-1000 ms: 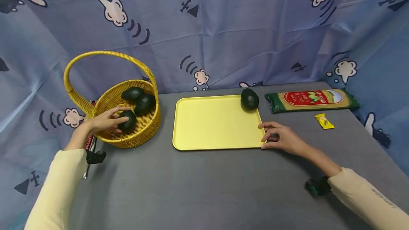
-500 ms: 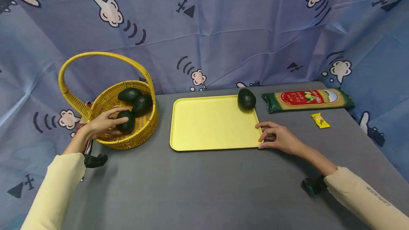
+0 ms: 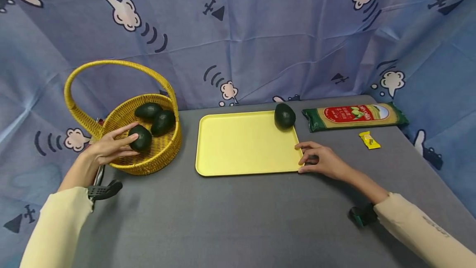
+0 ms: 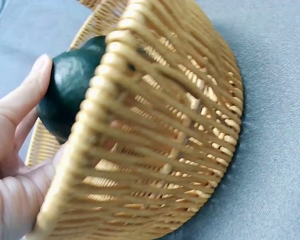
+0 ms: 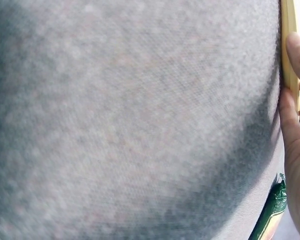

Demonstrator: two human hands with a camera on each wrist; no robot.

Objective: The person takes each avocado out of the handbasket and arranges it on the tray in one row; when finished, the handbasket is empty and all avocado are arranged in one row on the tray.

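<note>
My left hand [image 3: 111,146] grips a dark green avocado [image 3: 140,138] over the near left part of the yellow wicker basket [image 3: 174,148]. In the left wrist view the thumb and fingers lie round this avocado [image 4: 65,92], close behind the woven rim; the lower fingers are partly hidden. Two more avocados [image 3: 163,122] lie at the back of the basket. My right hand [image 3: 323,161] holds the near right corner of the yellow tray [image 3: 245,144], its fingers bent along the edge. One avocado [image 3: 284,116] sits on the tray's far right corner.
To the right of the tray lies a green and gold spaghetti packet [image 3: 355,117], with a small yellow wrapped sweet [image 3: 370,140] in front of it. The basket's tall handle [image 3: 119,62] arches above it. A patterned blue cloth [image 3: 260,32] hangs behind the grey table [image 3: 223,218].
My left hand and its avocado have shifted slightly left and up within the basket. My right hand stays at the tray's corner. The whole head view has drifted a little.
</note>
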